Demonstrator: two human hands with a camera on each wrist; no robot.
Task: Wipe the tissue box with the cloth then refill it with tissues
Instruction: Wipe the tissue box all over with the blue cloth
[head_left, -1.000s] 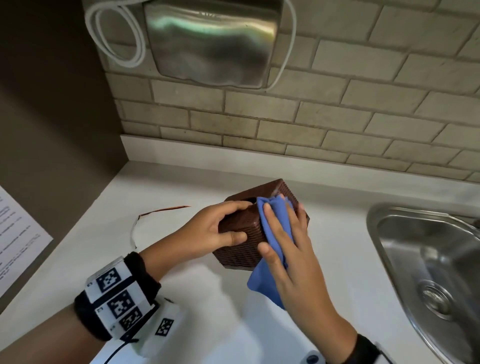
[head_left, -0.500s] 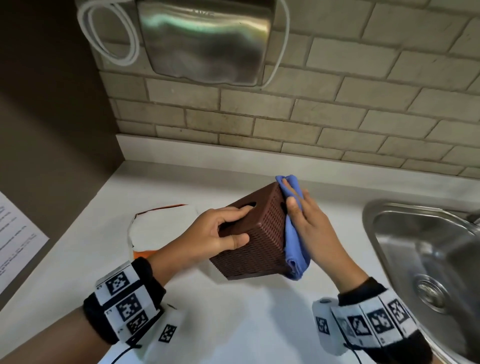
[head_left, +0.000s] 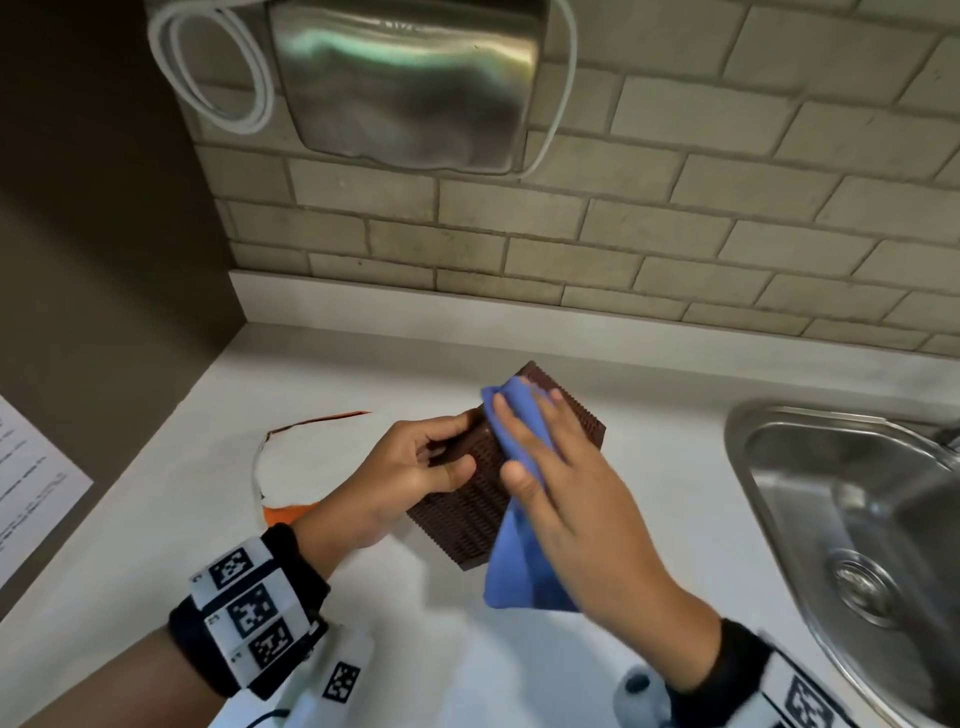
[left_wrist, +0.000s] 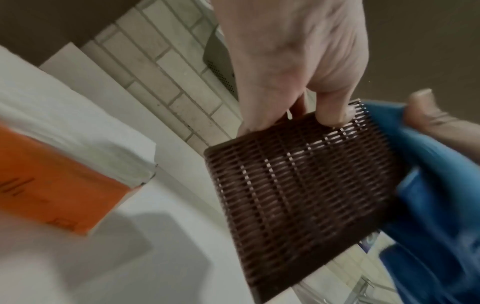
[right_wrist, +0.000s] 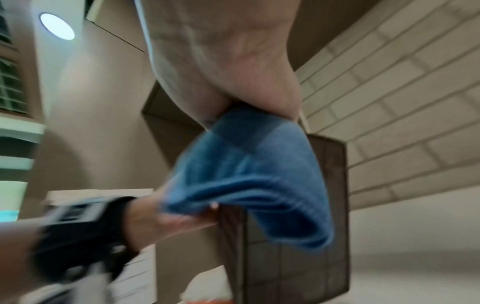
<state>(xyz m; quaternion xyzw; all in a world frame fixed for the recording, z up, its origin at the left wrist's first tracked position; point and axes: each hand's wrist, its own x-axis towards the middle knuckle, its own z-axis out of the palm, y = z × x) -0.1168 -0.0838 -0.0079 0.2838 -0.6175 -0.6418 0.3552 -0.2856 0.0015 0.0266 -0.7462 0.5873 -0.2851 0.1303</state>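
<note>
A brown woven tissue box (head_left: 462, 514) (left_wrist: 298, 185) (right_wrist: 335, 205) is tilted above the white counter. My left hand (head_left: 415, 467) (left_wrist: 293, 61) grips its left side, thumb on the near face and fingers curled over the top edge. My right hand (head_left: 566, 483) (right_wrist: 221, 61) lies flat with straight fingers, pressing a blue cloth (head_left: 519, 566) (left_wrist: 436, 185) (right_wrist: 246, 174) onto the box's upper face. The cloth's loose end hangs below the palm. The box's opening is hidden. An orange pack of white tissues (head_left: 291, 462) (left_wrist: 52, 164) lies on the counter behind my left hand.
A steel sink (head_left: 743, 457) is sunk into the counter (head_left: 675, 415) at the right. A metal hand dryer (head_left: 405, 83) with a looped white cable (head_left: 218, 67) hangs on the brick wall. A printed sheet (head_left: 31, 493) is on the dark left wall.
My right hand slid with the cloth from the box's right side back over its upper face. My left hand turned the box a little in its grip.
</note>
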